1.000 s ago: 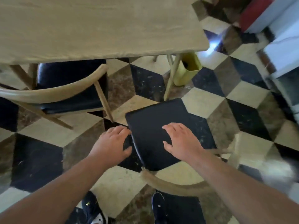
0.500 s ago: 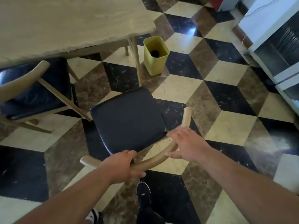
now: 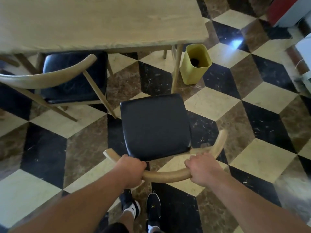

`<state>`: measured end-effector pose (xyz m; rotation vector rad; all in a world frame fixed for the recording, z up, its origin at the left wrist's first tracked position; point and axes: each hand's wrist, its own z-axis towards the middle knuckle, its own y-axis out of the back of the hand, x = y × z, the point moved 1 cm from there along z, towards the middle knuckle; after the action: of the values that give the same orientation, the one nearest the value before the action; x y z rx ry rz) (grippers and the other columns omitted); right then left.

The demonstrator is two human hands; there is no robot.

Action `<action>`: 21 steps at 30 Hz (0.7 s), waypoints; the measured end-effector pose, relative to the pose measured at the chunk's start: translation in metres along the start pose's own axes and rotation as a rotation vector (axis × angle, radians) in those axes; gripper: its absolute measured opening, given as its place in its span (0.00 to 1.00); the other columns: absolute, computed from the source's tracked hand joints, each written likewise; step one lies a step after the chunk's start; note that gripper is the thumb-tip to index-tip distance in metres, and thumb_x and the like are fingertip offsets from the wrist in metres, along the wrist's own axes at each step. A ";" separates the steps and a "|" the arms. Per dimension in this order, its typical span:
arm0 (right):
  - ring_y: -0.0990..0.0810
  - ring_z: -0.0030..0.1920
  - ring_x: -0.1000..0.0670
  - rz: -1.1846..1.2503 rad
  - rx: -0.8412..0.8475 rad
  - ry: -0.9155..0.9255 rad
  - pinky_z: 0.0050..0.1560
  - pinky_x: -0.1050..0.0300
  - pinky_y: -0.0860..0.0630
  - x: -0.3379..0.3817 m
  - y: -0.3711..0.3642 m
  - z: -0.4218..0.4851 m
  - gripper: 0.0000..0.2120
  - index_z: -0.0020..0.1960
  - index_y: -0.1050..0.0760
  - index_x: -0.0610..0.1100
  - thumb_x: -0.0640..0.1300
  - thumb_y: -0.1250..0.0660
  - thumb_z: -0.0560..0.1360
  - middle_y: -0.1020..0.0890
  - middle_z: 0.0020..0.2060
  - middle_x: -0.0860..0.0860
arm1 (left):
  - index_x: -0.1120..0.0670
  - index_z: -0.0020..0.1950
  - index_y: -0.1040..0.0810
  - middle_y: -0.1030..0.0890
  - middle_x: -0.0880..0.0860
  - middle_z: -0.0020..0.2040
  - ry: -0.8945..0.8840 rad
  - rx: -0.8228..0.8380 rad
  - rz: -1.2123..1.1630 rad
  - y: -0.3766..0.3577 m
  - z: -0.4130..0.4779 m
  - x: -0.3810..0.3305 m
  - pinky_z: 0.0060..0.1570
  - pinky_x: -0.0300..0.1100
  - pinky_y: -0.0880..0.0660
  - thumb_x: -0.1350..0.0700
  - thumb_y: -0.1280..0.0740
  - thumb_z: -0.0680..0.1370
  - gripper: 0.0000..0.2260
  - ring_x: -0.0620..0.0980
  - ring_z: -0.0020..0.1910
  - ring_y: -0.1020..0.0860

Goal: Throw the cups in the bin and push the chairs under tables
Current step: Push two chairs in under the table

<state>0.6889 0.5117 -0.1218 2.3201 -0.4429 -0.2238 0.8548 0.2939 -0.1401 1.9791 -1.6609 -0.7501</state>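
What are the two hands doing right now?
Left hand: closed, gripping the chair's curved wooden backrest near its left end.
Right hand: closed, gripping the same backrest near its right end.

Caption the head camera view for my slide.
Left hand and right hand grip the curved backrest of a chair facing the table.

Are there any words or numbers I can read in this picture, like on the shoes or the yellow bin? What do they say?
No word or number can be read here.
On the black shoe: a tiny yellow mark, too small to read.
On the other shoe: a dark mark on its white part, too blurred to read.
On the yellow bin, the table and the near chair: no writing shows.
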 end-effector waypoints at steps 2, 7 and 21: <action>0.22 0.50 0.48 0.002 0.001 -0.012 0.61 0.43 0.25 0.007 0.012 0.012 0.04 0.54 0.24 0.52 0.49 0.31 0.80 0.22 0.45 0.53 | 0.46 0.61 0.23 0.18 0.49 0.54 -0.009 -0.033 0.002 0.004 0.002 0.023 0.59 0.53 0.26 0.47 0.33 0.80 0.11 0.53 0.53 0.20; 0.21 0.51 0.48 -0.004 0.008 -0.041 0.60 0.44 0.24 0.018 0.046 0.042 0.08 0.57 0.22 0.52 0.51 0.30 0.79 0.18 0.50 0.52 | 0.47 0.63 0.23 0.18 0.50 0.55 -0.030 -0.110 0.008 0.021 0.013 0.073 0.58 0.53 0.28 0.47 0.31 0.80 0.13 0.54 0.54 0.21; 0.19 0.50 0.46 -0.027 0.002 0.000 0.55 0.47 0.22 -0.029 0.137 0.134 0.12 0.56 0.23 0.50 0.57 0.30 0.78 0.17 0.49 0.52 | 0.46 0.65 0.22 0.18 0.48 0.55 -0.012 -0.121 0.020 0.108 0.070 0.158 0.62 0.52 0.27 0.44 0.29 0.79 0.15 0.52 0.54 0.20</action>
<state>0.5891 0.3454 -0.1175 2.3293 -0.4127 -0.2366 0.7486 0.1197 -0.1421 1.8760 -1.6001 -0.8363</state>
